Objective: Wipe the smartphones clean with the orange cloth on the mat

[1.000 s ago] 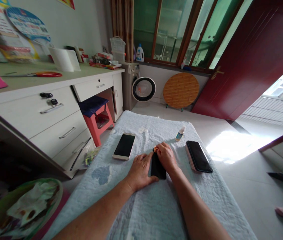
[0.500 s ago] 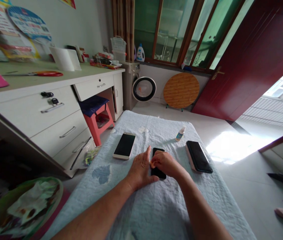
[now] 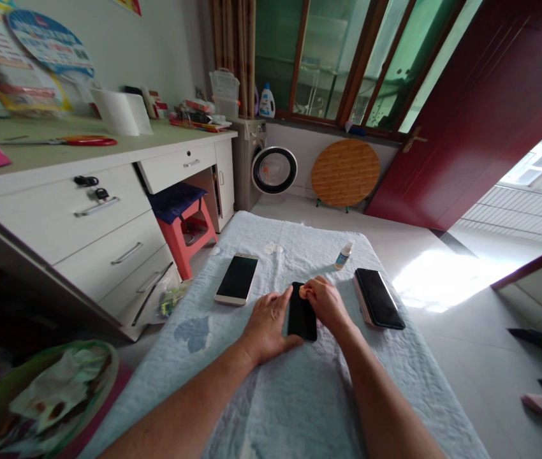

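Observation:
A black smartphone [image 3: 302, 322] lies flat on the light blue quilted cloth [image 3: 271, 408], its screen up. My left hand [image 3: 267, 324] braces it, fingers along its left edge and thumb at its lower edge. In the closed fingers of my right hand [image 3: 326, 303] is a small orange cloth [image 3: 305, 292], pressed to the upper right of the screen. Left of my hands rests a gold-rimmed phone [image 3: 237, 279]. A phone in a pink case [image 3: 380, 299] lies to the right. Between that one and the far edge stands a small spray bottle [image 3: 344, 255].
A white desk [image 3: 108, 229] with drawers runs along the left, a red stool [image 3: 182, 233] under it. At lower left is a bin [image 3: 111, 366] with crumpled tissues. A washing machine [image 3: 247, 172] with its door open and a round wooden tabletop [image 3: 345, 173] stand beyond.
My right hand has moved with the orange cloth from the phone's left side to its upper right, uncovering more of the screen. My left hand stays at the phone's left edge.

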`<state>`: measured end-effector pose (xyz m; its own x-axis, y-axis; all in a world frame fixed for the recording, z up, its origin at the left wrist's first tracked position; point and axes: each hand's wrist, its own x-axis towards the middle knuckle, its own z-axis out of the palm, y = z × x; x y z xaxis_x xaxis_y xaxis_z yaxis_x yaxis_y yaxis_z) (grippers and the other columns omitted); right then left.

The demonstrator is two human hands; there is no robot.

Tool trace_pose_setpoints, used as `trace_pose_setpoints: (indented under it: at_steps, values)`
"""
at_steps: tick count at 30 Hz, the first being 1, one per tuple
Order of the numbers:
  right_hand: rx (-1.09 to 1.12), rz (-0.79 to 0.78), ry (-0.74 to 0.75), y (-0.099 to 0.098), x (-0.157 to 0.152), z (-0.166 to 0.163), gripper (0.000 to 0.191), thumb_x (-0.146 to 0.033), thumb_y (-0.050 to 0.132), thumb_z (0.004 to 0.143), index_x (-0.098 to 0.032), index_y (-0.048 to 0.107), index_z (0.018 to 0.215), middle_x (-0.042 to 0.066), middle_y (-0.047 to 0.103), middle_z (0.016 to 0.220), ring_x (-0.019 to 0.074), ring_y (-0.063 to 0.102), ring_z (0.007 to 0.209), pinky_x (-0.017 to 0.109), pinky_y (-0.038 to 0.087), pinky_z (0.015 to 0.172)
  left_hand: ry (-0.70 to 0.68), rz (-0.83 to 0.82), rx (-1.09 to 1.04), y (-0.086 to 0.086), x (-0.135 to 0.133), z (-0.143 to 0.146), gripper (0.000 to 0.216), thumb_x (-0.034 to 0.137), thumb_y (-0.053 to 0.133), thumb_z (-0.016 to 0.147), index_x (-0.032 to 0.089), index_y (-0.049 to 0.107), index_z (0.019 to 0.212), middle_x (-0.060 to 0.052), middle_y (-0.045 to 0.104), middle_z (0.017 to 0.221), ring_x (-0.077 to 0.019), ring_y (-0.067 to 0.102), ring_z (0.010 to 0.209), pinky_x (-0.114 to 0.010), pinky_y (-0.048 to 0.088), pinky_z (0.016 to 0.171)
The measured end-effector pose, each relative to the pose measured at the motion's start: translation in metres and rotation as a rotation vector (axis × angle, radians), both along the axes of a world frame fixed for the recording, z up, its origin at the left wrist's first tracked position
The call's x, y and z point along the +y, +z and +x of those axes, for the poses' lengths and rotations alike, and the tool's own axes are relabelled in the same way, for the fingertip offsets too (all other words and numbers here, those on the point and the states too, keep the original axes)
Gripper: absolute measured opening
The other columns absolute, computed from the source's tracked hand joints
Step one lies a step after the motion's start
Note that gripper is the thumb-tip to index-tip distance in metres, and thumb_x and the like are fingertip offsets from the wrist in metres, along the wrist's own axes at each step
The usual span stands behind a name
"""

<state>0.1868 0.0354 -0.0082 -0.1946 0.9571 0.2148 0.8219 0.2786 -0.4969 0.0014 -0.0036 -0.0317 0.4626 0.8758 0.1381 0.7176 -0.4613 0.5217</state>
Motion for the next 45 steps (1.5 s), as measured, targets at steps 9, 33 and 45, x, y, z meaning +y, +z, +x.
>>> trace_pose_setpoints:
  at_steps: [9,33,45]
  values:
    - [-0.011,-0.033,-0.061,-0.005,0.005,0.000,0.019,-0.010,0.052,0.079,-0.016,0.069,0.083,0.004,0.059,0.082,0.0138,0.053,0.076,0.023,0.037,0.072,-0.024,-0.037,0.012,0.006,0.000,-0.001,0.097,0.049,0.072,0.065,0.018,0.027,0.144,-0.013,0.046,0.141,-0.0344,0.038,0.128,-0.048,0.028,0.109]
    - [-0.048,-0.327,0.246,0.028,-0.049,0.022,0.015,-0.009,0.056,0.066,-0.017,0.064,0.077,0.001,0.060,0.078,0.0106,0.052,0.068,0.020,0.035,0.064,-0.089,-0.056,0.068,0.011,0.004,-0.007,0.080,0.042,0.071,0.066,0.022,0.044,0.138,-0.008,0.041,0.147,-0.0317,0.035,0.133,-0.046,0.026,0.112]
    - [0.014,-0.105,0.259,0.013,-0.055,-0.025,0.012,-0.008,0.057,0.074,-0.018,0.062,0.076,0.001,0.061,0.085,0.0127,0.053,0.077,0.022,0.035,0.071,-0.114,-0.076,0.041,0.017,0.002,-0.008,0.072,0.039,0.066,0.072,0.017,0.044,0.138,-0.012,0.041,0.146,-0.0319,0.034,0.134,-0.047,0.025,0.113]
